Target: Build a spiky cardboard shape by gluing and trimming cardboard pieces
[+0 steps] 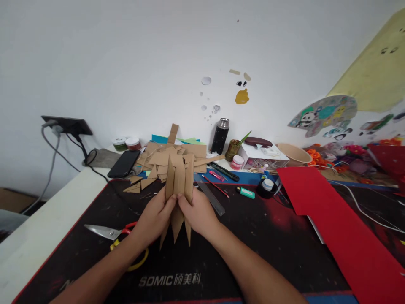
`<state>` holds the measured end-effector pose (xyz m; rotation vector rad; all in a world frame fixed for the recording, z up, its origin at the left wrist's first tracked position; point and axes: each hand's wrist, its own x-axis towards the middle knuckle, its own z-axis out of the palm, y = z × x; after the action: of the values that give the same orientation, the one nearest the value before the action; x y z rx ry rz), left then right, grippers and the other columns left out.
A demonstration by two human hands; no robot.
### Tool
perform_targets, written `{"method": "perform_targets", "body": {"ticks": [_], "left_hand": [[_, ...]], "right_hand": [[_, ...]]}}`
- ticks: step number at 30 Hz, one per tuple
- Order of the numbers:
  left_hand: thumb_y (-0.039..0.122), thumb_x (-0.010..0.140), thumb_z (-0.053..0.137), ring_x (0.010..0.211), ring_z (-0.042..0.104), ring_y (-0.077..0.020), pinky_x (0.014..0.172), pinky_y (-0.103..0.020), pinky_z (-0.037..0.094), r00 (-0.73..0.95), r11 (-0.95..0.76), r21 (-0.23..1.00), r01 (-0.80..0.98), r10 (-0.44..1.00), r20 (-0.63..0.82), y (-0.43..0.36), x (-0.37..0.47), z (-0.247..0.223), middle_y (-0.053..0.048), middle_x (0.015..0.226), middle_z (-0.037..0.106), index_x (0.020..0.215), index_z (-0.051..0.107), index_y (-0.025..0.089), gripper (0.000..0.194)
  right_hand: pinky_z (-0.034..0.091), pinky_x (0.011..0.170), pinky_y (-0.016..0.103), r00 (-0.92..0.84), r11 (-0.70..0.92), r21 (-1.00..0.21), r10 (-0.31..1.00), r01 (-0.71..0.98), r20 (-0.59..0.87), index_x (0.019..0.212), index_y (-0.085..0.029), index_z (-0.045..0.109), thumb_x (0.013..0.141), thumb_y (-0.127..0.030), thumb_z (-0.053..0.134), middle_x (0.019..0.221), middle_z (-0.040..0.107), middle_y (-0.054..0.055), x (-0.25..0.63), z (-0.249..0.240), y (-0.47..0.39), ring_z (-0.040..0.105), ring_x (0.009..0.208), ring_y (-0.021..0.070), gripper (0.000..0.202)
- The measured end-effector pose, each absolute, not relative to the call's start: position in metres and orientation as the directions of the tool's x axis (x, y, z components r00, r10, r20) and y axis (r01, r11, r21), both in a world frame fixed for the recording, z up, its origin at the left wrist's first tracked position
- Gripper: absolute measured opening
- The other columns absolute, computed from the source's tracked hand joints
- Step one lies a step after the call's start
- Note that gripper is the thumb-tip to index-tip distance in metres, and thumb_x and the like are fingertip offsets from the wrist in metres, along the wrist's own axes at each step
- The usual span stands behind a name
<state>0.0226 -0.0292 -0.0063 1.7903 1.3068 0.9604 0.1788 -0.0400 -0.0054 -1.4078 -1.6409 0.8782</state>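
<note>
So from my end of the feed, I've got both hands clamped on the same bit of folded cardboard (pixel 179 177), left hand (pixel 160 210) on its left edge, right hand (pixel 201 211) on its right. The thumbs are on top, nearly meeting in the middle. Can't really see what the fingers are doing underneath.

The thing that matters imo is the direction it lies. It sits right between the hands, long axis running near to far, pointy ends toward me and the taller end facing the scrap pile (pixel 158 158). Neither hand is nearer; they're gripping opposite long sides, so I'd guess any squeeze or fold would work across the piece, along those lengthwise creases. Can't tell if it's one sheet or a few strips nested together.

Around it: the scissors (pixel 122 232) are on the near left, partly hidden by my left forearm, so that arm's closest. The ruler (pixel 212 199) lies slanted on the black mat (pixel 275 253), just beside the right hand on the far side.
</note>
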Motion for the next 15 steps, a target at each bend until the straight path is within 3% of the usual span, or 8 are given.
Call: {"method": "perform_targets", "body": {"ticks": [7, 15], "left_hand": [[0.043, 0.099, 0.040, 0.116, 0.074, -0.0364, 0.103, -0.052, 0.055, 0.220, -0.265, 0.805, 0.531, 0.961, 0.171, -0.034, 0.027, -0.005, -0.021, 0.125, 0.076, 0.129, 0.058, 0.015, 0.045], [0.039, 0.100, 0.038, 0.107, 0.076, -0.0359, 0.096, -0.052, 0.058, 0.240, -0.281, 0.781, 0.558, 0.955, 0.171, -0.033, 0.028, -0.010, -0.018, 0.113, 0.077, 0.121, 0.054, 0.021, 0.032]], "right_hand": [[0.052, 0.093, 0.035, -0.083, 0.114, -0.780, 0.993, 0.615, 0.080, 0.129, -0.017, 0.066, 0.105, -0.027, 0.056, 0.118, 0.079, 0.014, 0.177, 0.003, -0.043, 0.074, 0.114, 0.0306, 0.028], [0.052, 0.089, 0.039, -0.107, 0.086, -0.684, 0.994, 0.724, 0.012, 0.131, -0.011, 0.061, 0.108, -0.029, 0.048, 0.115, 0.078, 0.020, 0.176, 0.006, -0.043, 0.076, 0.107, 0.0345, 0.032]]}}
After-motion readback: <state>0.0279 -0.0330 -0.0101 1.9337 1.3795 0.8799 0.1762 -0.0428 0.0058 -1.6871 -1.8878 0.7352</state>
